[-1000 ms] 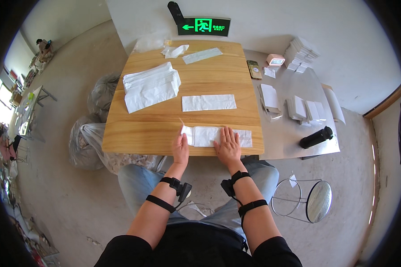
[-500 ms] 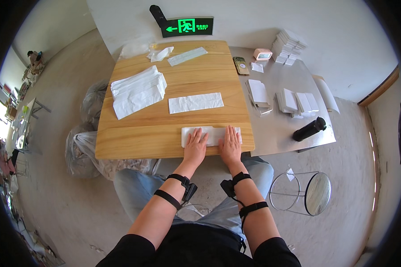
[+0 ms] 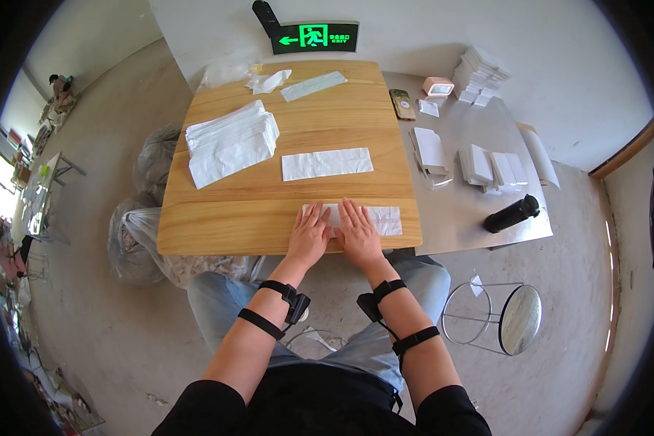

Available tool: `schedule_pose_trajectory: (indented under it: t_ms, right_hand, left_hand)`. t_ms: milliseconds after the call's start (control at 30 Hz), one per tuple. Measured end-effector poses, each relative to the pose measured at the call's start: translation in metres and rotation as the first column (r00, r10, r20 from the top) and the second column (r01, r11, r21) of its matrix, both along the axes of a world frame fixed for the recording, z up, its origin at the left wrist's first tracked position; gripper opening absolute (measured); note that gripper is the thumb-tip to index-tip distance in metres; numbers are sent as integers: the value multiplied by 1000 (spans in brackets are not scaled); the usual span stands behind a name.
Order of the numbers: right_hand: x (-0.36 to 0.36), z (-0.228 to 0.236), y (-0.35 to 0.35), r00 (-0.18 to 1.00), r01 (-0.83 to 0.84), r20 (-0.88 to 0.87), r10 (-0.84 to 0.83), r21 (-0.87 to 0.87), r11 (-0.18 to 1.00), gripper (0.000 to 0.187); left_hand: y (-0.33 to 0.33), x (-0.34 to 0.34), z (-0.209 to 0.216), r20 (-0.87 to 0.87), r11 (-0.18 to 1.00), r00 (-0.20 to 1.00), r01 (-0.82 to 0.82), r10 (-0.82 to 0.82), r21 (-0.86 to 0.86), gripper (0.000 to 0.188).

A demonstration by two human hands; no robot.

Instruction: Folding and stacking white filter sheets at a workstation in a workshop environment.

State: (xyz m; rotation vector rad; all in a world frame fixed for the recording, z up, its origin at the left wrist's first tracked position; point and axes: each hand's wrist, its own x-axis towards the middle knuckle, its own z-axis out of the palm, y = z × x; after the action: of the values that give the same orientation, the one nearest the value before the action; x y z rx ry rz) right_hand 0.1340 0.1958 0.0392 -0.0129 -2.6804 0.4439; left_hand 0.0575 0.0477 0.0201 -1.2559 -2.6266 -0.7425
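A white folded strip, paper or thin cloth (image 3: 387,220), lies at the near edge of the wooden table. My left hand (image 3: 309,234) rests flat on its left end with the fingers stretched out. Close beside it, my right hand (image 3: 358,229) lies flat across the middle of the strip, fingers extended. The hands cover much of the strip, and its right end shows past the right hand. Farther up the table is a similar flat white strip (image 3: 327,165). To its left sits a stack of white sheets (image 3: 232,142).
At the table's back are a pale strip (image 3: 314,86) and a crumpled white piece (image 3: 269,81). The metal side table (image 3: 450,218) holds a black bottle (image 3: 512,214), white packets (image 3: 493,168) and a phone (image 3: 402,105). Filled plastic bags (image 3: 134,243) stand left; a stool (image 3: 519,320) stands right.
My right hand has slid left toward my left hand, uncovering the strip's right end. Both hands still press flat on the strip. The whole view has shifted slightly.
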Motion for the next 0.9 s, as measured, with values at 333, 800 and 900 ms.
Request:
schedule_pose_trajectory:
  t_ms: [333,800,900]
  right_hand:
    - [-13,-15,-2,990,42,127,-57,112,993,60]
    - [-7,-15,-1,993,106,-33,-112,-138,985,50]
    - [-6,-15,-1,993,107,-24,-112,-155,982,49]
  left_hand:
    - [-11,-14,-16,-59,997,998,-41,38,-65,50]
    - [-1,-166,-12,-11,862,899,-416,437,289,20]
    - [3,-175,-20,104,896,911,-411,398,172,18]
